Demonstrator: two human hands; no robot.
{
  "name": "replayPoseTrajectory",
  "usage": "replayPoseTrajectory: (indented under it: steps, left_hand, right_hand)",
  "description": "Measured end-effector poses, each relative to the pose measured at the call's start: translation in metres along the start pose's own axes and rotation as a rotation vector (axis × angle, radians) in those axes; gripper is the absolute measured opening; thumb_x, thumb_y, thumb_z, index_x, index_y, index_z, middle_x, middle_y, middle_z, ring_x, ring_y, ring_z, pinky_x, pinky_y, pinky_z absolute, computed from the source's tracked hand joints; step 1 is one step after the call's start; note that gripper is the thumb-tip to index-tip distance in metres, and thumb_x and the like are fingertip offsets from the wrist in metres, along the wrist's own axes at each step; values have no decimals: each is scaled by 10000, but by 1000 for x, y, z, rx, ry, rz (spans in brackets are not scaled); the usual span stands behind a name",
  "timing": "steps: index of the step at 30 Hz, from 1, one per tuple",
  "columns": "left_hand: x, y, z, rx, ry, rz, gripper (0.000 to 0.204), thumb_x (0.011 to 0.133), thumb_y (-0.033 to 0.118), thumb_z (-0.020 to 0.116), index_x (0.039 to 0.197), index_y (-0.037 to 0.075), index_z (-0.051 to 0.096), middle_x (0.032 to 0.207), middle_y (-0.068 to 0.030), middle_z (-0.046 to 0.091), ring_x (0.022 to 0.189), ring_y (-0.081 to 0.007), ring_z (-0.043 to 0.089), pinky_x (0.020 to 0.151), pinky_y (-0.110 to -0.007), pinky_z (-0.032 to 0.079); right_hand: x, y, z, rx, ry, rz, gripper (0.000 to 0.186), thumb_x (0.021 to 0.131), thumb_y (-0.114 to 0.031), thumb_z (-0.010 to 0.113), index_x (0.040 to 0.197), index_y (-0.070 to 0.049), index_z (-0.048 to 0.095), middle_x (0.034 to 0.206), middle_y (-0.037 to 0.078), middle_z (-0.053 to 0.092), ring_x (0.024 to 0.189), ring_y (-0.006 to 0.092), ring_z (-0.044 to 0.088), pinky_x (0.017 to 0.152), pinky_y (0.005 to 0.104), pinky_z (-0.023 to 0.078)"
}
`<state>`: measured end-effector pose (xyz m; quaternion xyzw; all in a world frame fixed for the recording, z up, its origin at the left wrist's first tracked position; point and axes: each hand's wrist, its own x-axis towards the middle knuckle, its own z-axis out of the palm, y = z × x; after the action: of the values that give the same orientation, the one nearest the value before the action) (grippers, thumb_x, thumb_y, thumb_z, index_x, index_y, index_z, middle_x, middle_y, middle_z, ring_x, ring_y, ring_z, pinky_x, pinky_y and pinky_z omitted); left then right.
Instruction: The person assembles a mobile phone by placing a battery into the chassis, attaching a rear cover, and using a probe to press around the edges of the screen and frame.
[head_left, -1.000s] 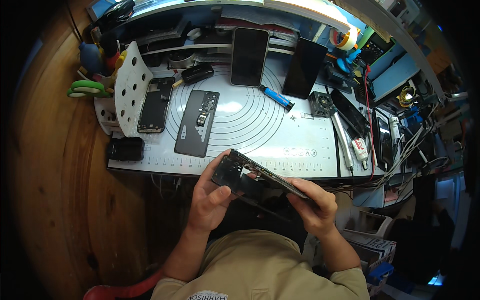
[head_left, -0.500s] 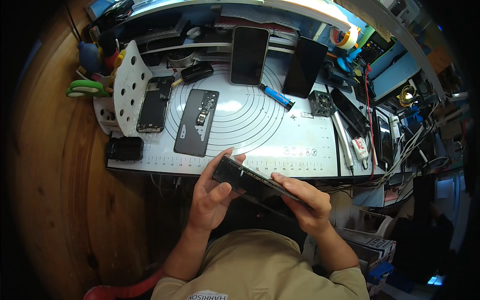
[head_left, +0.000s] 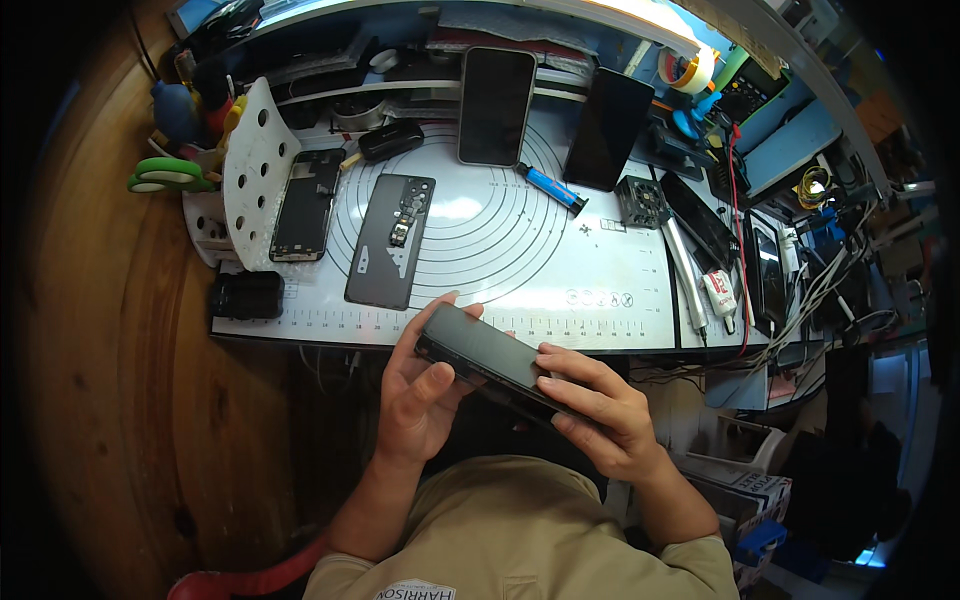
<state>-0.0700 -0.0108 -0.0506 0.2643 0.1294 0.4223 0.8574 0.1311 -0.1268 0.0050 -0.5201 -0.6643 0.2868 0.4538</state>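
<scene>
Both my hands hold a dark smartphone just in front of the near edge of the work mat. My left hand cups its left end from below, thumb up along the edge. My right hand grips the right end, fingers laid over the black screen side. The phone lies tilted, its left end higher and nearer the mat.
On the grey mat lie a black back cover, an opened phone frame, a blue tool, two phones screen up, a small black case and a white perforated rack. Tools and cables crowd the right side.
The phone has been turned over in my hands: its open inner side showed before, and the dark screen side faces up now. My right fingers have closed over it.
</scene>
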Motion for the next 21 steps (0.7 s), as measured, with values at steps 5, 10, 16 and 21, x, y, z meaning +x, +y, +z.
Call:
replayPoseTrajectory:
  steps: [5,10,16,21]
  left_hand:
    - [-1,2,4,108,31,-4,850,917,335,744,1542,-15,285,1483,-213,476,1319,-452,540,1094,-535,486]
    - [-3,1,-2,2,13,-14,830,910,217,751,1549,-26,280,1512,-237,439,1323,-394,549,1102,-500,465]
    - [-4,2,1,7,-3,-12,859,897,229,767,1554,-21,275,1517,-242,434,1326,-385,547,1092,-492,469]
    - [-5,3,3,-8,4,-25,859,911,221,751,1571,-12,252,1523,-235,427,1342,-387,532,1103,-495,460]
  right_hand:
    - [1,-2,-7,34,-77,42,483,853,33,696,1329,-45,670,1408,192,563,1330,378,546,1084,442,455]
    - [1,-1,-13,97,-111,47,480,862,-26,691,1341,-48,669,1414,204,554,1279,346,570,1060,409,453]
    - [1,1,-15,126,-130,28,481,871,-80,718,1350,-63,669,1412,207,553,1278,336,572,1060,409,452]
    - [0,3,-18,150,-147,44,480,884,-140,745,1352,-66,667,1413,208,554,1279,343,573,1063,413,450]
